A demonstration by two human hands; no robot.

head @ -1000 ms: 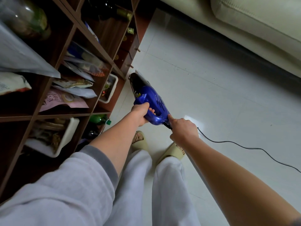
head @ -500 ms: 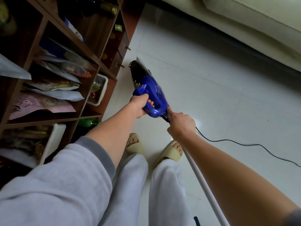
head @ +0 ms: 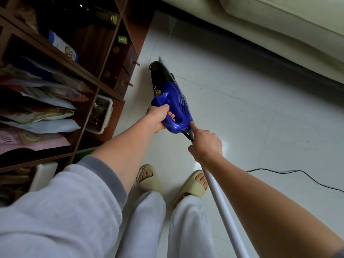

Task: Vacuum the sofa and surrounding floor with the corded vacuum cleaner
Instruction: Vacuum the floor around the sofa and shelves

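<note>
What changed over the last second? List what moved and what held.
A white tube has come into view under the right arm, running from the right hand down to the frame's bottom edge. The view shifted a little along the shelf unit. The left hand still grips the blue vacuum's handle, the right stays at its rear by the cord.

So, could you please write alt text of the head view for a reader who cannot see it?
A person's left hand grips the handle of a blue handheld vacuum cleaner above a white tiled floor, while the right hand holds a white tube at its rear. A wooden shelf stands left, a pale sofa beyond.
</note>
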